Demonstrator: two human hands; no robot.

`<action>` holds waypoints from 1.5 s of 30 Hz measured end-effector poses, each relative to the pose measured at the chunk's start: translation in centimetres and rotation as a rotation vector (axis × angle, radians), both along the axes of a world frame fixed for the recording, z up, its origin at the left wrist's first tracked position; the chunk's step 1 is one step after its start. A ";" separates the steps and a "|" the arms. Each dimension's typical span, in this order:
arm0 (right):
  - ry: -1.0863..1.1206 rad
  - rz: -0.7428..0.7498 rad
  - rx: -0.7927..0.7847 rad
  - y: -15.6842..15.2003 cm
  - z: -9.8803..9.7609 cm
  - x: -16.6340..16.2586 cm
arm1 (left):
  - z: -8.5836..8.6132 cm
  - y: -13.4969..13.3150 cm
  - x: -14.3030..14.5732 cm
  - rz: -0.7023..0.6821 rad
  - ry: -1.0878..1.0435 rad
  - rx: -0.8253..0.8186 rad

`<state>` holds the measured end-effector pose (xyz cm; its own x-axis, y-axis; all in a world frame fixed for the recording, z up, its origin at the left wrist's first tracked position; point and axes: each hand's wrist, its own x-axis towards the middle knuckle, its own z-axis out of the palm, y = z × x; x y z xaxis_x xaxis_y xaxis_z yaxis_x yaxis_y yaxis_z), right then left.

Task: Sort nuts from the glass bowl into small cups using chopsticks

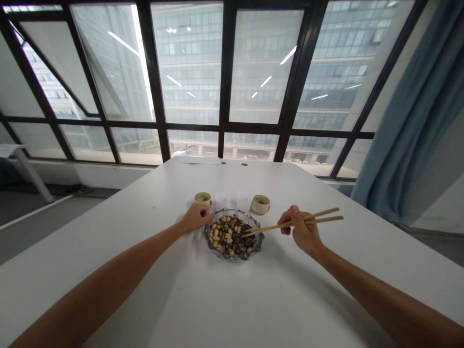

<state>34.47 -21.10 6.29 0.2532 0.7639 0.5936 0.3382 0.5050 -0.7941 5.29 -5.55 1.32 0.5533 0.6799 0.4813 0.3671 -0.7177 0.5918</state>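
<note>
A clear glass bowl [256,241] of mixed pale nuts and dark seeds [230,235] sits mid-table. My left hand [195,217] rests against the bowl's left rim with its fingers curled on the glass. My right hand [302,231] is closed on a pair of wooden chopsticks [319,217]. Their tips reach over the bowl's right side and touch the nuts and seeds.
Behind the bowl stand two small beige cups [202,198] [261,204] with two small clear containers [222,199] [244,199] between them. The white table [232,299] ends at a wall of windows. A blue curtain [416,121] hangs at right.
</note>
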 end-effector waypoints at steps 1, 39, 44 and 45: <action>-0.001 0.002 0.001 0.0 0.3 0.0 | -0.1 0.1 0.1 0.004 -0.009 -0.013; -0.242 0.045 -0.107 0.5 1.4 1.6 | -1.2 0.8 0.8 0.167 -0.005 -0.041; -0.231 0.038 -0.107 0.6 1.4 1.6 | -1.4 1.2 0.5 0.071 0.011 -0.104; -0.239 0.053 -0.114 0.5 1.4 1.6 | -1.5 1.3 0.4 0.048 0.005 -0.104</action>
<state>36.03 -20.57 7.64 0.0742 0.8374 0.5415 0.4989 0.4390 -0.7473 5.65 -4.21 -0.17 0.5215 0.7517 0.4038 0.4026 -0.6340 0.6602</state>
